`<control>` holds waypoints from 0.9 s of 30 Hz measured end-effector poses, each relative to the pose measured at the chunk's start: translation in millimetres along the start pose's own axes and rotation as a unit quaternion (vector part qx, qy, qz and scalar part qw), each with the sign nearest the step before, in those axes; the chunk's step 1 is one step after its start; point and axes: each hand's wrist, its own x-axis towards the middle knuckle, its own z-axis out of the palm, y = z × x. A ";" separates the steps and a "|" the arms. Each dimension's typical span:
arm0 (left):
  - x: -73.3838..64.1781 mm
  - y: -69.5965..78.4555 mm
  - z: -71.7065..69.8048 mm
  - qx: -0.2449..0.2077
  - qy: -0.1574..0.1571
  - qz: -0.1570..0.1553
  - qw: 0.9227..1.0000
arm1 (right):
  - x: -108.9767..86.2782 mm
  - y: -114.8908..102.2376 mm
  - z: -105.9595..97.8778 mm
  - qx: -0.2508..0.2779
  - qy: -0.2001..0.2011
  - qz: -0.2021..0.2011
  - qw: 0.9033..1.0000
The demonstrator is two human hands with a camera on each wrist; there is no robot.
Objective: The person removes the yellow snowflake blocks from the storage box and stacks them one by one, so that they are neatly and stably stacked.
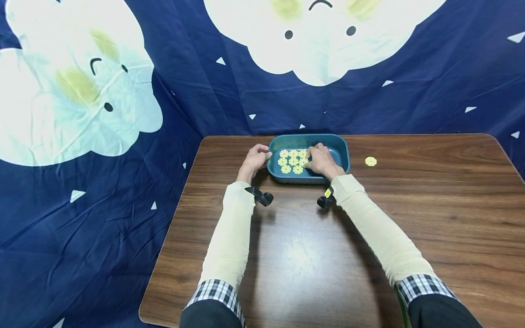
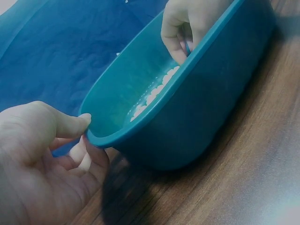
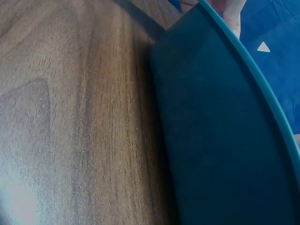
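Observation:
A teal oblong plastic basin (image 1: 308,180) stands near the table's back edge. Flat yellow flower-shaped pieces (image 1: 285,169), several of them, lie in rows on its floor. My left hand (image 1: 255,159) pinches the basin's left end, thumb over the rim (image 2: 101,140) and fingers beneath it outside. Reaching over the near wall, my right hand (image 1: 321,160) has its bent fingers down among the flower pieces on the basin floor. Whether it pinches one, I cannot tell. The right wrist view shows mostly the basin's outer wall (image 3: 220,126), with left-hand fingers (image 3: 232,18) at its far end.
One more yellow flower piece (image 1: 371,161) lies on the brown wood-grain table (image 1: 430,205), right of the basin. A blue cloth (image 1: 197,100) with white clouds hangs behind and to the left. Black cameras are strapped on both wrists, over cream sleeves.

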 end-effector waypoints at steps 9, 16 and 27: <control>-1.9 1.8 0.0 -0.001 0.001 -0.004 1.000 | -4.3 -2.0 -5.1 0.033 0.035 -0.017 0.999; -2.1 2.1 0.9 0.007 0.004 -0.004 1.000 | -8.1 -0.4 -8.2 0.103 0.053 -0.013 0.993; -2.6 3.1 -0.4 0.010 0.003 -0.008 1.000 | -19.1 -1.6 -18.1 0.164 0.074 0.004 0.984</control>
